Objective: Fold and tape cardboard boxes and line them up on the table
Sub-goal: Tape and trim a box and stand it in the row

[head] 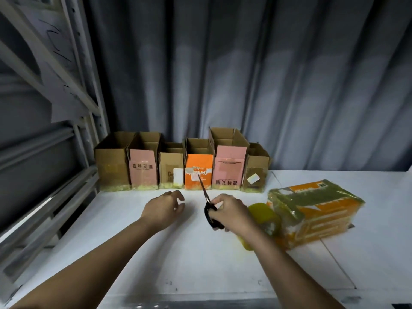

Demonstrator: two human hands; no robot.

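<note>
Right hand [231, 214] grips black scissors [209, 208] mid-frame, blades pointing up at the row of six open cardboard boxes [181, 163] along the back. Left hand [163, 208] hovers loose, holding nothing. Taped orange box [316, 208] lies just right of the right hand, yellow tape roll [264, 216] between them.

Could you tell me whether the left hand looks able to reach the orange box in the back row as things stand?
Probably yes: the left hand is empty, with bare table between it and the orange box. Only the scissors in the right hand point nearby.
</note>
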